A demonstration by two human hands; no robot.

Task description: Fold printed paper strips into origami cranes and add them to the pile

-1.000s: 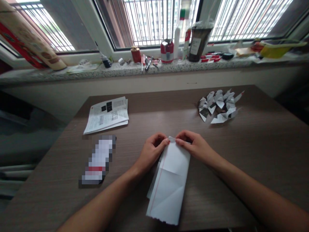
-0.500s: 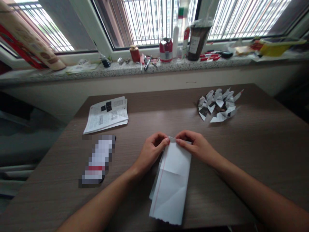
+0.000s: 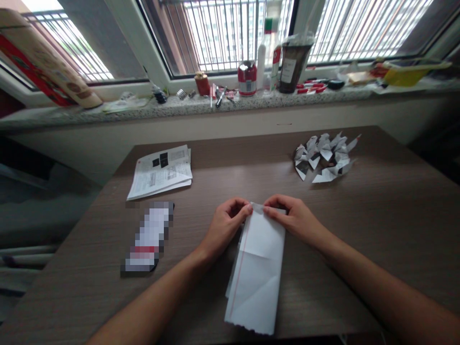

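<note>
A folded sheet of white paper hangs between my two hands in the middle of the head view. It has crease lines, a thin red line along its left side and a ragged lower edge. My left hand pinches its top left corner between thumb and fingers. At the top right edge, my right hand pinches the same sheet, thumb on the near face. Another layer of the paper shows behind the left edge. The fingertips behind the sheet are hidden.
Printed sheets and a blurred-out phone-like object lie on the left of the brown table. Folded paper pieces stand in a ring at back right. The windowsill holds a red can, a dark cup and a yellow basket.
The view has shifted slightly. My right hand's fingertips have slid a little to the right along the top edge, and both hands keep their pinch on the paper.
</note>
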